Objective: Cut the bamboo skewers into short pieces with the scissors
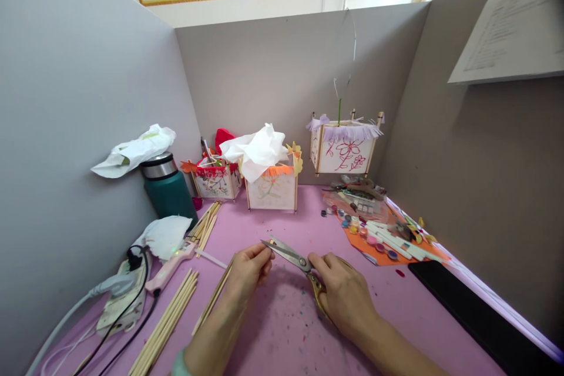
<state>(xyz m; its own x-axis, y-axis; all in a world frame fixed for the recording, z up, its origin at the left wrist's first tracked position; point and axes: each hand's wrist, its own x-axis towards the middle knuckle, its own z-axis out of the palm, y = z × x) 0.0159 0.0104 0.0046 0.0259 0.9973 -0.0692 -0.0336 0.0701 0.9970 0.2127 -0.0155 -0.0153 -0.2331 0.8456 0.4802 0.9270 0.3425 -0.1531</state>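
Note:
My right hand (pixel 346 291) grips a pair of scissors (pixel 294 256) by its gold-coloured handles. The blades point left and are slightly parted. My left hand (pixel 250 267) is closed in a pinch right at the blade tips. A small pale tip (pixel 272 242), like the end of a wooden stick, shows at its fingertips between the blades; the rest of it is hidden by the fingers. Beside and partly under my left forearm lie thin wooden sticks (pixel 213 299). Farther left is a bundle of similar sticks (pixel 170 320).
A pink glue gun (pixel 170 267) and power strip (pixel 126 305) with cables are at left, near a green bottle (pixel 170 191). Decorated paper lanterns (pixel 271 191) stand at the back; another lantern (pixel 346 153) hangs. Paint pots (pixel 372 239) and a black slab (pixel 467 305) lie right.

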